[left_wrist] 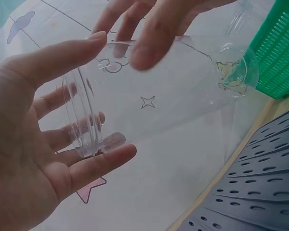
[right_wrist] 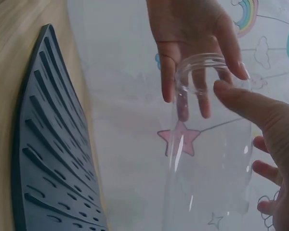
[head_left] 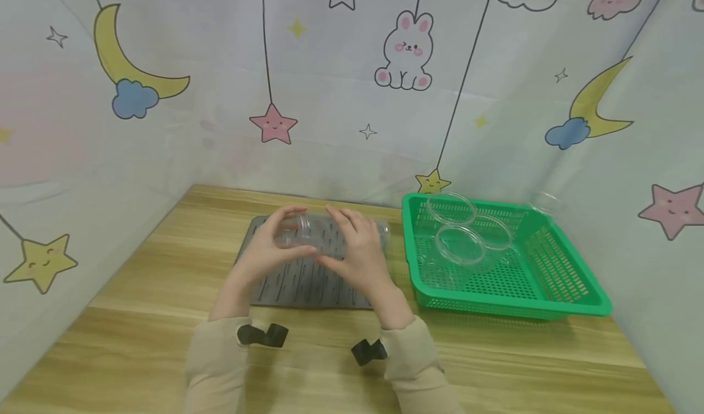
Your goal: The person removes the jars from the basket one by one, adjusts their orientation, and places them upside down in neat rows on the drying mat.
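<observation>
A clear, see-through jar [left_wrist: 178, 106] with a threaded neck lies on its side in the air, held by both hands over the grey ridged mat [head_left: 297, 288]. My left hand [head_left: 266, 246] grips it at the neck end, thumb on one side and fingers curled round the other. Farther along the body, my right hand [head_left: 360, 252] holds the jar with its thumb on the near side and its fingers across the far side. In the right wrist view the jar's neck [right_wrist: 202, 62] points toward the left palm, and no lid shows on it.
A green plastic basket [head_left: 508, 307] stands right of the mat. Several clear round-rimmed containers [head_left: 461, 244] are in it, one leaning at its back right corner. The wooden table [head_left: 148, 273] ends at a printed cloth backdrop [head_left: 341, 157] behind and at both sides.
</observation>
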Demonstrator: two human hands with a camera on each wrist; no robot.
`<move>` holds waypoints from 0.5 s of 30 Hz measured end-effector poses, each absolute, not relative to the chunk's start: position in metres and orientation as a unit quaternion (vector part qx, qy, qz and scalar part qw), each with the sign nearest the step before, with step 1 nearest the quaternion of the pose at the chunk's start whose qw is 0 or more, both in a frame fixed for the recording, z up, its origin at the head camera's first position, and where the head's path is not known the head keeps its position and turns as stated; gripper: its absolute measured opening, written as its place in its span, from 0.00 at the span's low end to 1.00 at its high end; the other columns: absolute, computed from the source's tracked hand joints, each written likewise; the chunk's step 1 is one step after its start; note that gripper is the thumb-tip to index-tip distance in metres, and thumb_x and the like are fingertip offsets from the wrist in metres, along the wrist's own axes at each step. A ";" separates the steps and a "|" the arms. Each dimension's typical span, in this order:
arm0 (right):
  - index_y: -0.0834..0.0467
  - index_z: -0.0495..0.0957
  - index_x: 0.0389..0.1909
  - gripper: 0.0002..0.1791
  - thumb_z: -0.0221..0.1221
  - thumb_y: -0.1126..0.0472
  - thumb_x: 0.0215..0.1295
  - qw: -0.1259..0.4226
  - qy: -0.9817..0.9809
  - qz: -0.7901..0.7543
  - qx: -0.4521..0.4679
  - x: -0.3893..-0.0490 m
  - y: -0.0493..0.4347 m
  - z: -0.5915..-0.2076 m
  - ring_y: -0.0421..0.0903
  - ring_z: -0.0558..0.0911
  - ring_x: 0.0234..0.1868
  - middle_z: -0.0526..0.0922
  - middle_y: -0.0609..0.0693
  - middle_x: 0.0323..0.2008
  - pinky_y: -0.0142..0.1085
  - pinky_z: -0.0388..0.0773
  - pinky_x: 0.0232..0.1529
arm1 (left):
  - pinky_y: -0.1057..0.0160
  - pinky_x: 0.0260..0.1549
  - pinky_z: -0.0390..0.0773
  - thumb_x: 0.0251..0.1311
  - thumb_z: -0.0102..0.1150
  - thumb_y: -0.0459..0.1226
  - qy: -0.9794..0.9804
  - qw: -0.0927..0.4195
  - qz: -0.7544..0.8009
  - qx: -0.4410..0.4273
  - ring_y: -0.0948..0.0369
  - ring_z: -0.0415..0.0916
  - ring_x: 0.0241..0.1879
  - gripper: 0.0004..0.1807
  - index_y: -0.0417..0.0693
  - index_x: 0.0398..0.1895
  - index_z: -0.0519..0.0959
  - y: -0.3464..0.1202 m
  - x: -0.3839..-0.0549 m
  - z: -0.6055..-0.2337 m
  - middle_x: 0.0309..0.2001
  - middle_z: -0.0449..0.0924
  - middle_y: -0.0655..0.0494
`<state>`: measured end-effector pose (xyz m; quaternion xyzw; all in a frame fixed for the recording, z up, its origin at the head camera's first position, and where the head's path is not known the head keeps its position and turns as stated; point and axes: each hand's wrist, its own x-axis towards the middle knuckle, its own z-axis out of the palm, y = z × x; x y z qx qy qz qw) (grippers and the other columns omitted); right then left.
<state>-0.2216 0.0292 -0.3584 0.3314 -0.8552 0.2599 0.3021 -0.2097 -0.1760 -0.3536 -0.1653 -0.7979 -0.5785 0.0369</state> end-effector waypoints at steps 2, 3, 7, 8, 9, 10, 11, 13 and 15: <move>0.58 0.67 0.67 0.50 0.78 0.51 0.41 0.301 -0.849 0.287 0.326 -0.222 0.033 -0.354 0.56 0.73 0.62 0.75 0.58 0.60 0.61 0.66 0.62 | 0.39 0.60 0.72 0.55 0.70 0.34 -0.794 0.040 -0.585 -0.160 0.42 0.60 0.69 0.40 0.50 0.70 0.61 -0.180 -0.210 -0.354 0.71 0.60 0.46; 0.59 0.67 0.67 0.50 0.78 0.51 0.42 0.303 -0.845 0.302 0.322 -0.222 0.035 -0.352 0.56 0.73 0.62 0.75 0.58 0.60 0.61 0.66 0.62 | 0.38 0.60 0.70 0.55 0.69 0.34 -0.791 0.041 -0.590 -0.160 0.41 0.60 0.69 0.40 0.50 0.70 0.61 -0.182 -0.210 -0.354 0.71 0.61 0.46; 0.63 0.66 0.67 0.47 0.76 0.55 0.45 0.304 -0.830 0.367 0.289 -0.226 0.045 -0.349 0.59 0.71 0.64 0.74 0.61 0.61 0.60 0.65 0.65 | 0.34 0.63 0.65 0.55 0.67 0.31 -0.773 0.044 -0.612 -0.158 0.40 0.56 0.71 0.40 0.47 0.70 0.60 -0.189 -0.209 -0.354 0.71 0.60 0.44; 0.63 0.66 0.67 0.46 0.76 0.56 0.47 0.298 -0.827 0.390 0.273 -0.226 0.047 -0.349 0.59 0.70 0.65 0.73 0.61 0.62 0.59 0.65 0.65 | 0.33 0.63 0.63 0.56 0.67 0.31 -0.770 0.044 -0.617 -0.155 0.40 0.55 0.71 0.40 0.46 0.70 0.59 -0.191 -0.208 -0.353 0.71 0.60 0.43; 0.63 0.65 0.68 0.46 0.75 0.57 0.48 0.290 -0.823 0.417 0.255 -0.227 0.049 -0.349 0.59 0.69 0.66 0.72 0.61 0.64 0.59 0.64 0.66 | 0.33 0.64 0.62 0.56 0.67 0.31 -0.767 0.044 -0.622 -0.152 0.40 0.54 0.72 0.39 0.46 0.70 0.59 -0.192 -0.208 -0.353 0.71 0.59 0.44; 0.62 0.65 0.68 0.45 0.74 0.58 0.50 0.280 -0.817 0.446 0.236 -0.228 0.050 -0.349 0.58 0.68 0.68 0.71 0.61 0.65 0.59 0.64 0.67 | 0.33 0.64 0.61 0.56 0.67 0.31 -0.765 0.044 -0.626 -0.147 0.40 0.54 0.72 0.40 0.46 0.70 0.59 -0.193 -0.208 -0.353 0.71 0.59 0.44; 0.62 0.64 0.69 0.44 0.73 0.59 0.52 0.268 -0.808 0.478 0.216 -0.228 0.051 -0.349 0.58 0.66 0.69 0.69 0.60 0.66 0.58 0.62 0.68 | 0.33 0.64 0.61 0.56 0.67 0.31 -0.766 0.045 -0.626 -0.143 0.40 0.54 0.72 0.40 0.46 0.70 0.59 -0.195 -0.207 -0.353 0.71 0.59 0.44; 0.60 0.63 0.70 0.42 0.70 0.59 0.56 0.241 -0.785 0.543 0.176 -0.229 0.053 -0.350 0.56 0.62 0.72 0.66 0.58 0.69 0.59 0.58 0.70 | 0.35 0.65 0.61 0.55 0.67 0.32 -0.762 0.044 -0.632 -0.134 0.42 0.55 0.72 0.40 0.47 0.70 0.59 -0.196 -0.206 -0.353 0.71 0.59 0.46; 0.59 0.61 0.71 0.41 0.68 0.60 0.58 0.216 -0.752 0.605 0.147 -0.230 0.054 -0.350 0.53 0.59 0.74 0.64 0.56 0.71 0.58 0.54 0.72 | 0.37 0.66 0.61 0.56 0.67 0.32 -0.761 0.045 -0.634 -0.129 0.44 0.56 0.72 0.40 0.48 0.70 0.59 -0.197 -0.206 -0.352 0.71 0.59 0.47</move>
